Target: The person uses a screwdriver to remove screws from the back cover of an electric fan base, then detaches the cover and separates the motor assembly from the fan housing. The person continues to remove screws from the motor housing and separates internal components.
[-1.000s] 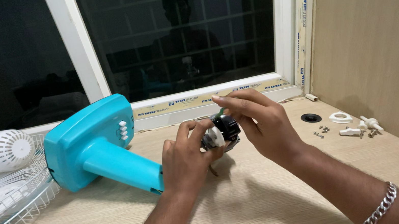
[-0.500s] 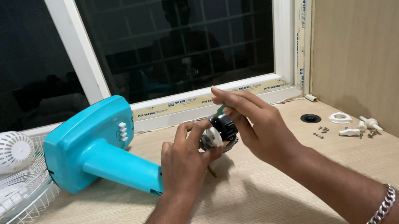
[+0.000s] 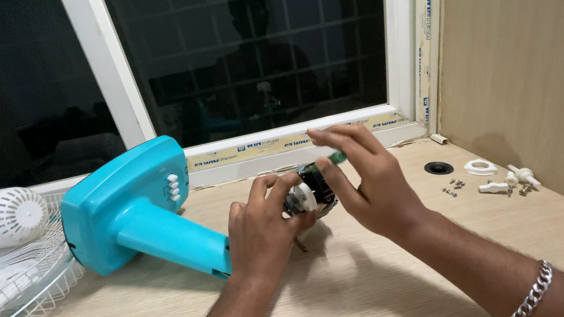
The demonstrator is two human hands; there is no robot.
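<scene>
A: Where does the motor unit (image 3: 310, 192) sit?

B: Held just above the wooden table (image 3: 356, 279), at the end of the turquoise fan stand (image 3: 136, 207), between both hands.

A: How will it handle?

B: Judged rigid and dense for its bulk: black body, white plastic hub. Likely fragile at any thin wiring, though none can be made out clearly. Best gripped round the black body, not the hub.

A: The left hand (image 3: 262, 226)?

B: Curled under and around it, thumb and fingers pressed against the hub side. A closed, supporting hold.

A: And the right hand (image 3: 369, 183)?

B: Thumb and forefinger pinch a slim green-handled tool (image 3: 336, 158) above the unit; the other fingers fan loosely. Tip contact cannot be told.

A: Nearby?

B: Small screws (image 3: 454, 186) and white plastic fittings (image 3: 503, 180) well apart on the right; a wire fan guard (image 3: 10, 296) on the left.
</scene>
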